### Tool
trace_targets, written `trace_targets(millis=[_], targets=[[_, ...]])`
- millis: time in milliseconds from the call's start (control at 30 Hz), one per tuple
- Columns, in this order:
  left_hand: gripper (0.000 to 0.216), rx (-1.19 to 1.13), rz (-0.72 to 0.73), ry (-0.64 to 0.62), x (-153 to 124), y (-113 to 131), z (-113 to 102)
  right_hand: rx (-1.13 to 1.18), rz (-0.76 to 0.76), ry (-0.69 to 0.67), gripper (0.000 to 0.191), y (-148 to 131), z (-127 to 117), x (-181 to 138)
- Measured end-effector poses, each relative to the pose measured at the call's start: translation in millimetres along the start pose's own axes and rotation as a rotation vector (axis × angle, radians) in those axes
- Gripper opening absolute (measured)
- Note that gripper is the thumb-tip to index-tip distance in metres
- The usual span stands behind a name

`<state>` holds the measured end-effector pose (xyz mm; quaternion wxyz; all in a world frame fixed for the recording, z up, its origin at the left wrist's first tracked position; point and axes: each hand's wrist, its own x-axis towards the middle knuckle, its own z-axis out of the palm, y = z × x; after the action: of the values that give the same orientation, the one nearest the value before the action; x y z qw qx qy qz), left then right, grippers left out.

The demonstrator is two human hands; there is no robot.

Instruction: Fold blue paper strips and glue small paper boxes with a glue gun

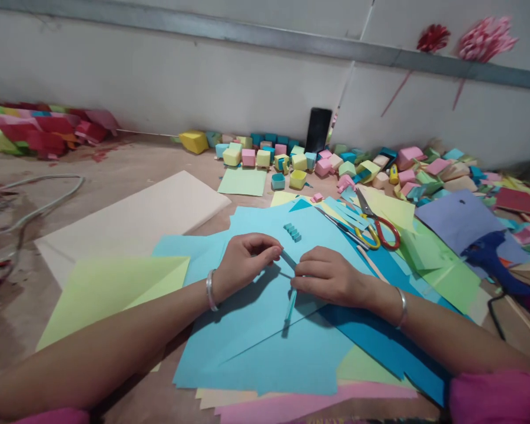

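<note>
Behind the left hand, a silvery, rounded left bangle is worn; behind the right hand, a slim silvery right bangle. The forearms are left bare below a magenta left sleeve and right sleeve.

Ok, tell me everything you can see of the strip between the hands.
The strip is narrow, blue and looks like paper. It slants from the fingertips of the left hand down to the fingers of the right hand, which hide part of it. A similar narrow length sticks out below the right hand, over the blue sheet; the fingers hide whether the two join.
</note>
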<state>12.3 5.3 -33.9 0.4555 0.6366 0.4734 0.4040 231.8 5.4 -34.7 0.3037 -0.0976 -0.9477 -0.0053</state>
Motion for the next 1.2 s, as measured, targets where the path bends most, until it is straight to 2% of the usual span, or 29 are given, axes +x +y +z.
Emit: trace_targets(millis=[100, 267, 400, 500, 567, 667, 800, 900, 1033, 1200], targets=[[0.015, 0.162, 0.17, 0.01, 2, -4, -1, -0.054, -0.023, -0.054, 0.008, 0, -2, -2], [0.017, 0.253, 0.26, -0.056, 4, -7, -2, -0.117, -0.013, -0.027, 0.013, -1, -4, -9], [0.036, 0.33, 0.33, -0.119, 3, -7, -2, -0.008, -0.036, 0.057, 0.015, -1, 0, -9], [0.04, 0.265, 0.353, -0.181, 1, -6, -2, 0.118, -0.063, 0.082, 0.014, -1, 3, -6], [0.027, 0.189, 0.306, -0.177, 1, -5, -1, 0.191, -0.044, 0.093, 0.017, -1, 4, -4], [0.009, 0.069, 0.109, -0.111, 3, -2, 1, 0.296, 0.082, 0.152, 0.019, -1, 2, -1], [0.014, -0.109, -0.172, -0.129, 6, 2, 4, 0.379, 0.311, 0.194, 0.01, -2, -3, 1], [0.019, -0.203, -0.305, -0.149, 5, 3, 5, 0.314, 0.463, 0.204, 0.009, -1, -3, -1], [0.029, -0.287, -0.352, -0.184, 2, 4, 5, 0.269, 0.537, 0.146, 0.01, 1, 4, -6], [0.027, -0.292, -0.345, -0.213, 1, 7, 7, 0.214, 0.552, 0.122, 0.014, 1, 8, -6]])
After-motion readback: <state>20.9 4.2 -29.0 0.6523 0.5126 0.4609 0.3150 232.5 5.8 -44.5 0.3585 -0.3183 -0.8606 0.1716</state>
